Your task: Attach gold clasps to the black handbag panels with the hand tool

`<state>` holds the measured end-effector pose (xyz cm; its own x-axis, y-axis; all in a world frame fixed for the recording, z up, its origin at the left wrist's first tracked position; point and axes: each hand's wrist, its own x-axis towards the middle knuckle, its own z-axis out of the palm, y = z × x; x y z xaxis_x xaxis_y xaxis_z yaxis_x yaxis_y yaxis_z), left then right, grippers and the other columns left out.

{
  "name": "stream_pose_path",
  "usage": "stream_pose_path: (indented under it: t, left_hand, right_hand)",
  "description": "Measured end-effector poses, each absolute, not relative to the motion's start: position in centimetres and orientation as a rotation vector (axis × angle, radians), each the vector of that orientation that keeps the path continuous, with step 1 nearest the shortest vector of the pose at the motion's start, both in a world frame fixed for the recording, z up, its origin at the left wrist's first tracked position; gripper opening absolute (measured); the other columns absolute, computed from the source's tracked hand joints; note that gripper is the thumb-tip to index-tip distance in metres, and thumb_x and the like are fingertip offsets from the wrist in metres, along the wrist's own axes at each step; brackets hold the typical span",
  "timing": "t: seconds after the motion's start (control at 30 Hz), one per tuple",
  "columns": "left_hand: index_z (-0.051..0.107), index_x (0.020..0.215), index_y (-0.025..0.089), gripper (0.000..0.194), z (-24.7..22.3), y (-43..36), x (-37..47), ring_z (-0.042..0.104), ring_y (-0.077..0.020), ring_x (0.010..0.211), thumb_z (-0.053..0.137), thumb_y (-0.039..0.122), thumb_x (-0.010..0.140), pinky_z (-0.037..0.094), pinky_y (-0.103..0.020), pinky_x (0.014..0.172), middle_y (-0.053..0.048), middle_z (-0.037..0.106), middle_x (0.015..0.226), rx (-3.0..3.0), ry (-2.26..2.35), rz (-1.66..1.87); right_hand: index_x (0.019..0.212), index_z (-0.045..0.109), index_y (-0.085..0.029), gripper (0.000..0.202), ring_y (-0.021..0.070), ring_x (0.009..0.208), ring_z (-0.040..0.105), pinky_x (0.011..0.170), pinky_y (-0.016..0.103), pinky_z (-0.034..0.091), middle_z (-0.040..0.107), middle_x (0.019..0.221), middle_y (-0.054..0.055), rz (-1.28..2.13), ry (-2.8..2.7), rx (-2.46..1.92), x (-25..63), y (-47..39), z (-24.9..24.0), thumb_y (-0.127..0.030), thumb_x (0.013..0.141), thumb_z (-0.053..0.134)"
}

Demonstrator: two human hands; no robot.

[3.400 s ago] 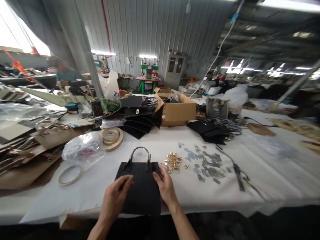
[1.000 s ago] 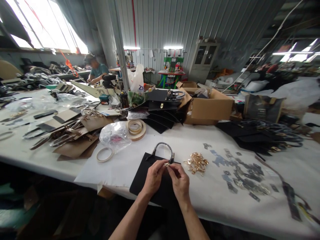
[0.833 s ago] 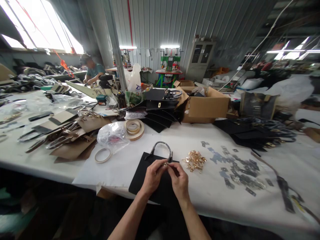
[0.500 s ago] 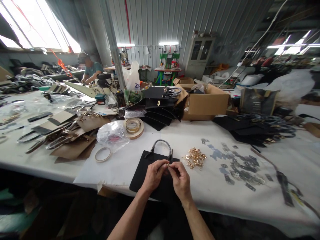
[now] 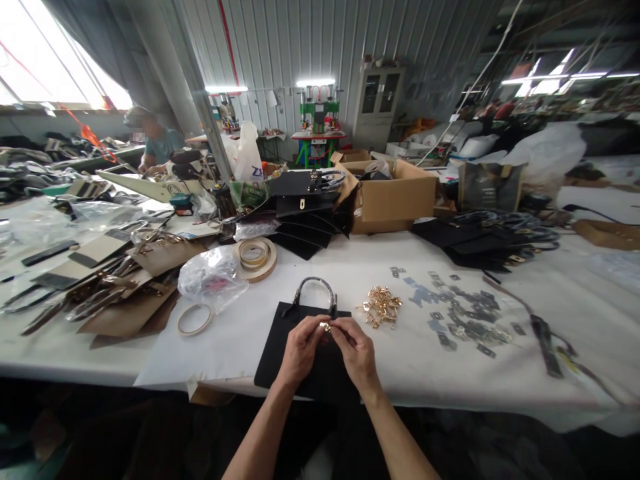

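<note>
Between the fingertips of my left hand [image 5: 300, 348] and my right hand [image 5: 357, 350] is a small gold metal clasp [image 5: 325, 327]. Both hands are closed in a pinch on it, above a black bag panel [image 5: 275, 340] lying at the table's front edge. A dark handle [image 5: 315, 283], apparently wrapped in clear film, arches from the panel's far edge. To the right of my hands lies a heap of small gold fittings [image 5: 383, 305]. Farther right, many flat grey metal plates [image 5: 467, 310] are scattered. My fingers partly hide the clasp and the panel.
Tape rolls [image 5: 257, 259], a clear plastic bag [image 5: 213, 277] and brown bag pieces [image 5: 130, 310] lie on the left. A cardboard box [image 5: 395, 203] and stacked black panels [image 5: 305, 227] stand behind. More black panels [image 5: 460, 240] lie back right. A co-worker [image 5: 157, 143] sits far left.
The camera view has shifted, so the surroundings appear farther left. The gold clasp now shows more plainly between my fingertips; both hands keep their pinch over the black panel.
</note>
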<state>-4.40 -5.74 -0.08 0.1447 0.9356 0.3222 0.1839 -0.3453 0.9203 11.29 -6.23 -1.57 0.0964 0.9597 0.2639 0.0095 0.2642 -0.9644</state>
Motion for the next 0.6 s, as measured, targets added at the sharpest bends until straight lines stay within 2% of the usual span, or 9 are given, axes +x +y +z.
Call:
stream_pose_path:
  t: [0.13, 0.43, 0.6]
  left_hand:
    - [0.073, 0.118, 0.021, 0.030, -0.24, -5.81, -4.25, 0.065, -0.0142, 0.074, 0.054, 0.040, 0.105, 0.057, -0.027, 0.072, -0.008, 0.070, 0.104, 1.662, 1.092, 1.259]
    - [0.075, 0.116, 0.024, 0.026, -0.16, -6.12, -4.08, 0.064, -0.0127, 0.070, 0.056, 0.037, 0.104, 0.057, -0.026, 0.070, -0.007, 0.070, 0.106, 1.700, 1.074, 1.218]
    - [0.076, 0.117, 0.025, 0.025, 0.43, -6.33, -4.03, 0.066, -0.0141, 0.077, 0.057, 0.034, 0.104, 0.057, -0.025, 0.074, -0.006, 0.071, 0.108, 1.759, 1.060, 1.187]
  right_hand:
    - [0.095, 0.075, -0.025, 0.018, 0.0220, 0.090, 0.066, 0.081, 0.032, 0.055, 0.071, 0.096, 0.004, 0.865, -1.272, -1.096, 11.13, -6.51, -1.55, -0.042, 0.095, 0.068]
    - [0.089, 0.068, -0.024, 0.022, 0.0210, 0.086, 0.062, 0.079, 0.030, 0.049, 0.067, 0.089, 0.002, 0.833, -1.273, -1.150, 11.29, -6.78, -1.59, -0.044, 0.098, 0.062]
    - [0.087, 0.067, -0.023, 0.023, 0.0198, 0.083, 0.060, 0.078, 0.030, 0.048, 0.065, 0.085, 0.001, 0.829, -1.254, -1.150, 11.22, -6.87, -1.28, -0.042, 0.099, 0.062]
